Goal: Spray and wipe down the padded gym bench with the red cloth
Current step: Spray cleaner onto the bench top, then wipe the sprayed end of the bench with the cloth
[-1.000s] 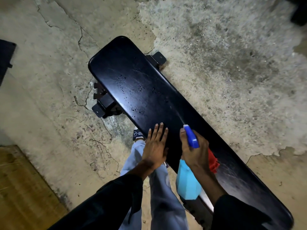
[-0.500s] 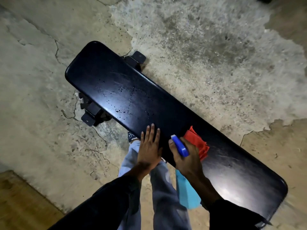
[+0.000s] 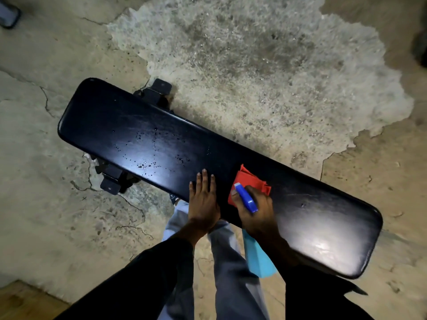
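The left hand's fingers (image 3: 204, 181) lie straight and close together, flat on the near edge of the worktop (image 3: 312, 204), holding nothing. The left hand (image 3: 203, 202) presses palm-down, its black sleeve (image 3: 150, 273) running back toward the bottom of the view. Just to its right, the right hand (image 3: 256, 211) has its fingers curled around the neck of a spray bottle (image 3: 258, 257); the dark blue spray head (image 3: 246, 200) sticks up over the knuckles, and the light blue body hangs below the wrist, off the near side of the worktop. The same hand bears down on the cloth (image 3: 250, 181), which lies bunched and red on the padding, partly under the fingers and partly fanned out beyond them toward the far edge.

The worktop is a long black padded bench running diagonally from upper left to lower right. Droplets (image 3: 147, 163) speckle its left half, well apart from the cloth. A bright glare sits on the padding near the lower right end. A black frame foot (image 3: 111, 181) shows below the left part and another (image 3: 159, 88) above it. The floor (image 3: 265, 65) is cracked, patchy concrete. The person's grey trouser legs (image 3: 231, 273) stand between the arms, close against the worktop's near side.
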